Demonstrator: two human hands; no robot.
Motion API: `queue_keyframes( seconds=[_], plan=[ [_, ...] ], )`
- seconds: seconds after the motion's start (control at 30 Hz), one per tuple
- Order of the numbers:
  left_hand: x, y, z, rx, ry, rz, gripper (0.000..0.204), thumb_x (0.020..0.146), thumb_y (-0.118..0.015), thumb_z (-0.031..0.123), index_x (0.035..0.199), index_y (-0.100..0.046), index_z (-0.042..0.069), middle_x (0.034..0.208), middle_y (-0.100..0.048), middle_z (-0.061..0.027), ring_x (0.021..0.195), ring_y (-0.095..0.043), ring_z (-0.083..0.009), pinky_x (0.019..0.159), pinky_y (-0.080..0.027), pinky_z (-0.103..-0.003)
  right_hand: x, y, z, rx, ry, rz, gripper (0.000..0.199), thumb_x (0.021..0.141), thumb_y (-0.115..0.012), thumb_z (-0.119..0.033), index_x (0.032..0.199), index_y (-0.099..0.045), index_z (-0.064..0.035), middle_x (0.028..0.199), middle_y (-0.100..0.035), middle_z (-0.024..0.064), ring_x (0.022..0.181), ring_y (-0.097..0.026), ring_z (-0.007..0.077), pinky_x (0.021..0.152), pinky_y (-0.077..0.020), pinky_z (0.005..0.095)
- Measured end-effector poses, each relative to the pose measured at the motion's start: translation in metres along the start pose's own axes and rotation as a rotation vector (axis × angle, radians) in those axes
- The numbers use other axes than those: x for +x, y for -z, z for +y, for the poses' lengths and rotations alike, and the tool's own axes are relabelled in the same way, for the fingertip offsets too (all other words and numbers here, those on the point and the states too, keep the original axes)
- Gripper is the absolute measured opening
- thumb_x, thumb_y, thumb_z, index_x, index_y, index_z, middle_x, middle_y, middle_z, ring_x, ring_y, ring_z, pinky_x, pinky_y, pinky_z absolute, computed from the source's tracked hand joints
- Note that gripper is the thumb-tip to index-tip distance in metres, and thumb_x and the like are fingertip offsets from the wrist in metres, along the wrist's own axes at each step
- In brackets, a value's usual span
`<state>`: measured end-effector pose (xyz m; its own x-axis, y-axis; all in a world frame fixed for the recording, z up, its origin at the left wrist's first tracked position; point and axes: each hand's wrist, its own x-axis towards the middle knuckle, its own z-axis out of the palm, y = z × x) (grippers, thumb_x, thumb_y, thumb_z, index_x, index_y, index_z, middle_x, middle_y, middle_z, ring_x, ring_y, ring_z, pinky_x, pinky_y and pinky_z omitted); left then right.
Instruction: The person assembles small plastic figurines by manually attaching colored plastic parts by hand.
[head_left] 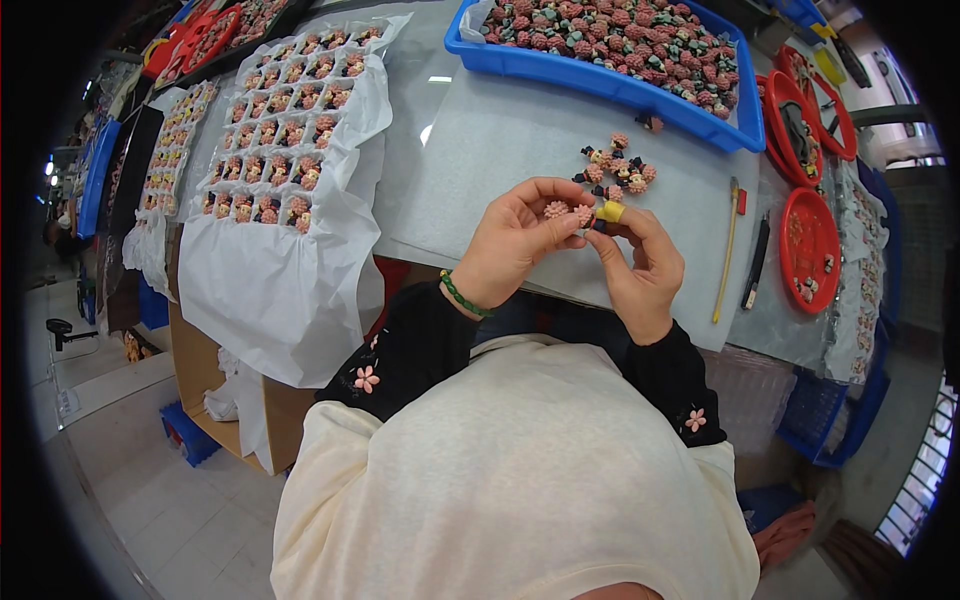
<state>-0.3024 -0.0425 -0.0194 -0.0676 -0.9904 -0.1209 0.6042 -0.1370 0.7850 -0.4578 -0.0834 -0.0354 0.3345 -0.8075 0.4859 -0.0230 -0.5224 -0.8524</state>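
Both of my hands meet over the near part of the white-covered worktable, their fingers closed round small pink curly-topped figurines. In my left hand (510, 240) two pink knobbly tops show between thumb and fingers; one figurine (556, 210) is nearest the palm. My right hand (640, 262), with a yellow wrap on a finger, pinches the other figurine (584, 215) from the right side. Fingers hide most of both pieces. Just beyond the fingertips lies a loose cluster of similar figurines (636, 176) with dark bodies.
A blue bin (600, 75) heaped with pink and grey-green pieces stands at the back. At left, a white compartment tray (255, 150) holds rows of figurines on paper. To the right lie a thin brush (728, 250), a black pen-like tool (757, 262) and a red dish (810, 250).
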Motion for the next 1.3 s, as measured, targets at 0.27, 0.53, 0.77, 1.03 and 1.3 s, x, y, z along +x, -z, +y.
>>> queue_keyframes(
  seconds=[0.27, 0.53, 0.77, 1.03, 1.3],
  plan=[
    [-0.001, 0.001, 0.007, 0.061, 0.026, 0.090, 0.030, 0.089, -0.047, 0.009, 0.117, -0.044, -0.001, 0.111, -0.052, -0.0094, 0.097, -0.054, -0.0145, 0.084, -0.047, -0.030, 0.003, 0.006, 0.003, 0.056, -0.113, -0.015, 0.035, 0.072, -0.065, 0.007, 0.105, -0.053, 0.0036, 0.097, -0.057, 0.0089, 0.084, -0.056, 0.0143, 0.076, -0.0465, 0.0252],
    [0.000, -0.012, -0.001, 0.269, 0.028, 0.095, 0.026, 0.085, -0.057, 0.013, 0.106, -0.055, -0.001, 0.092, -0.059, -0.0035, 0.082, -0.054, -0.0079, 0.068, -0.045, -0.022, 0.002, 0.004, -0.002, 0.321, -0.252, 0.019, 0.034, 0.076, -0.062, 0.004, 0.108, -0.051, 0.0037, 0.099, -0.056, 0.0094, 0.087, -0.055, 0.0136, 0.078, -0.0459, 0.0254],
    [0.002, -0.023, -0.015, 0.312, -0.158, 0.181, 0.023, 0.080, -0.061, 0.006, 0.101, -0.056, -0.002, 0.081, -0.058, -0.0019, 0.073, -0.052, -0.0071, 0.062, -0.044, -0.020, -0.002, 0.001, 0.003, 0.354, -0.267, 0.069, 0.025, 0.082, -0.055, 0.003, 0.107, -0.051, 0.0028, 0.101, -0.054, 0.0069, 0.090, -0.054, 0.0122, 0.078, -0.0440, 0.0237],
    [0.003, -0.016, -0.012, 0.247, -0.139, 0.196, 0.022, 0.081, -0.060, 0.008, 0.100, -0.057, -0.002, 0.083, -0.060, -0.0029, 0.073, -0.054, -0.0061, 0.061, -0.045, -0.019, -0.003, -0.003, 0.001, 0.374, -0.261, 0.072, 0.031, 0.079, -0.054, 0.009, 0.109, -0.050, 0.0027, 0.104, -0.052, 0.0069, 0.091, -0.052, 0.0119, 0.079, -0.0454, 0.0237],
    [0.002, -0.014, -0.012, 0.204, -0.139, 0.191, 0.025, 0.080, -0.059, 0.003, 0.104, -0.056, -0.002, 0.084, -0.060, -0.0027, 0.074, -0.054, -0.0064, 0.065, -0.045, -0.020, -0.003, 0.005, 0.000, 0.304, -0.324, 0.089, 0.027, 0.081, -0.055, 0.003, 0.108, -0.051, 0.0027, 0.099, -0.054, 0.0065, 0.084, -0.054, 0.0111, 0.075, -0.0471, 0.0239]
  ],
)
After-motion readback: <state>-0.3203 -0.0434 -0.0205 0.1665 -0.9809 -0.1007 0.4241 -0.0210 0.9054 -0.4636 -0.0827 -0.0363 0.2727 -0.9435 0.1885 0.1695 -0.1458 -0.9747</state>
